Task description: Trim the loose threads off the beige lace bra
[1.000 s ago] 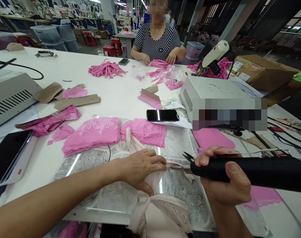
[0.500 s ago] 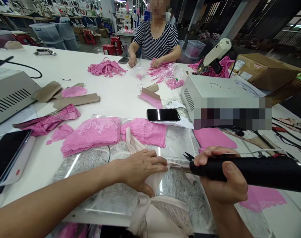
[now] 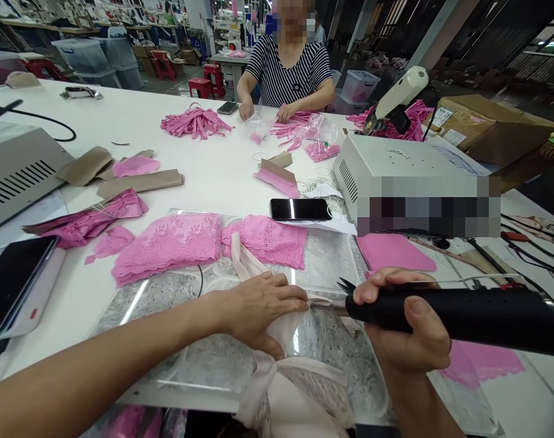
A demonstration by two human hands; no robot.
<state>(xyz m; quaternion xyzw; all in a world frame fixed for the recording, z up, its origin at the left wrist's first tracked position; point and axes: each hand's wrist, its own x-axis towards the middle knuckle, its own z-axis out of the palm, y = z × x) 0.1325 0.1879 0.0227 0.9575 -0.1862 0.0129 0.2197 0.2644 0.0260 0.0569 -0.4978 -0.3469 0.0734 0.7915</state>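
My left hand (image 3: 263,310) lies palm down with outstretched fingers on beige fabric (image 3: 284,334), pressing it against the clear-covered grey speckled board (image 3: 204,359). The fabric runs on into a beige lace garment (image 3: 304,392) that hangs over the front edge. In my right hand (image 3: 409,328), closed round it, is a thick black handheld tool (image 3: 478,316) with a metal tip (image 3: 327,305). That tip meets the fabric by my left fingertips. Small dark pointed blades (image 3: 347,285) show beside my right fingers; whether I hold them too I cannot tell.
Pink lace pieces (image 3: 171,246) lie behind my left hand, near a phone (image 3: 299,209). A grey machine box (image 3: 396,164) stands right, another (image 3: 21,167) left. Across the table a person in a striped top (image 3: 288,73) handles pink strips (image 3: 295,125).
The black tool and my right hand have shifted slightly left, the tip nearer my left fingertips. My left hand stays in place on the fabric.
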